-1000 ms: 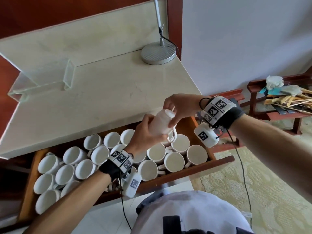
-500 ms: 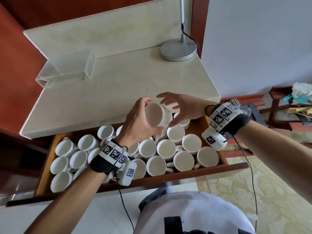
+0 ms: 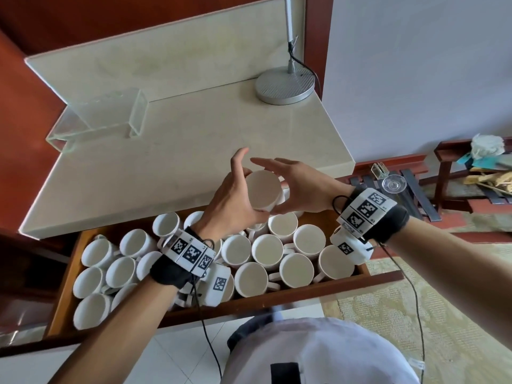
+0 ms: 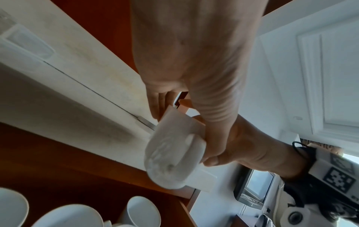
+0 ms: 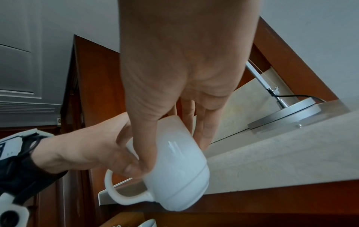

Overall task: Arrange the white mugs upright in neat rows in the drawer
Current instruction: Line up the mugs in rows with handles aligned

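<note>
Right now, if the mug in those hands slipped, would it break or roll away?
It would probably chip or crack: the mug looks like hard ceramic, and the packed mugs lie below. Its glaze shines, so it may be slippery. It might roll on its round side, though the handle would likely stop it.

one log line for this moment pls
stage: mug in air, not yet placed | held mug: above open drawer, mouth up, tilted | left hand: grips held mug | right hand: grips held mug | drawer mugs: packed close

light: soft even daylight | glare: streak on mug [image 5: 174, 165] | blur: left-wrist view | edges: wide-angle bending
</note>
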Motion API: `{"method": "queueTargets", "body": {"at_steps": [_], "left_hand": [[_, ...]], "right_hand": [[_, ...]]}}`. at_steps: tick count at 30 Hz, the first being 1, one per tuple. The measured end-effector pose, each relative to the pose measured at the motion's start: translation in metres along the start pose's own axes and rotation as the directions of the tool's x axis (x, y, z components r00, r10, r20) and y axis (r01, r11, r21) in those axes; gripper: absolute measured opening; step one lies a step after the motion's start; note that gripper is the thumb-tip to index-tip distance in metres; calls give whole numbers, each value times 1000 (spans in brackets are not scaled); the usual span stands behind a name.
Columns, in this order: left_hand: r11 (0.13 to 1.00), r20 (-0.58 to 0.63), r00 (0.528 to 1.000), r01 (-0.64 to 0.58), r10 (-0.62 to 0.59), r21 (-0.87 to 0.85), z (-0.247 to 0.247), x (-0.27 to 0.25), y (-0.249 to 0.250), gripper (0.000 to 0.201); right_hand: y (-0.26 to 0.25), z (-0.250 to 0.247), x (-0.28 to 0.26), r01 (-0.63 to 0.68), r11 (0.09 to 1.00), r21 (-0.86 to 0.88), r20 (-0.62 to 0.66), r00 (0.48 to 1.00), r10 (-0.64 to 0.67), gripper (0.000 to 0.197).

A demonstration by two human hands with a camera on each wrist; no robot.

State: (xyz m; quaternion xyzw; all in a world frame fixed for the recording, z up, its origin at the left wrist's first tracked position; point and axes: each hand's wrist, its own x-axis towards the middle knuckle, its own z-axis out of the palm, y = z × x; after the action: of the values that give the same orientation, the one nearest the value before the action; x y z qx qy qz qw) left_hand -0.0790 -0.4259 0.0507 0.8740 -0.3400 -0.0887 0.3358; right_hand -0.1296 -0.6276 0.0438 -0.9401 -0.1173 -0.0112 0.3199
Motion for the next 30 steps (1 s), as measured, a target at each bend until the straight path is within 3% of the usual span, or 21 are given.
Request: {"method": "queueTargets", "body": {"at_steps": [6, 8, 11, 13, 15, 22, 26, 30], "left_hand": [[994, -21, 996, -86, 85, -69, 16, 4, -9, 130], [992, -42, 997, -65, 60, -110, 21, 5, -11, 124], [997, -108, 994, -19, 12, -69, 21, 5, -9, 84], [998, -126, 991, -48, 44, -29, 19, 5, -5, 51], [994, -106, 989, -107, 102, -37, 18, 4, 0, 34], [996, -88, 994, -74, 70, -40, 25, 13, 9, 28], [994, -36, 997, -78, 75, -75, 32, 18, 12, 30], [990, -3, 999, -47, 47, -135, 36, 23, 11, 26]], "right_hand": [[8, -11, -12, -28, 999, -45, -30, 999, 27, 92], [12, -13, -16, -77, 997, -25, -60, 995, 75, 92], [18, -17, -22, -141, 990, 12, -128, 982, 141, 87], [20, -20, -26, -187, 982, 21, -146, 971, 188, 86], [20, -20, -28, -233, 972, 19, -137, 963, 233, 86], [19, -23, -35, -251, 968, 4, -42, 967, 251, 105], [19, -27, -43, -245, 965, -97, 81, 964, 253, 87], [20, -32, -53, -280, 957, -81, 65, 956, 286, 86]]}}
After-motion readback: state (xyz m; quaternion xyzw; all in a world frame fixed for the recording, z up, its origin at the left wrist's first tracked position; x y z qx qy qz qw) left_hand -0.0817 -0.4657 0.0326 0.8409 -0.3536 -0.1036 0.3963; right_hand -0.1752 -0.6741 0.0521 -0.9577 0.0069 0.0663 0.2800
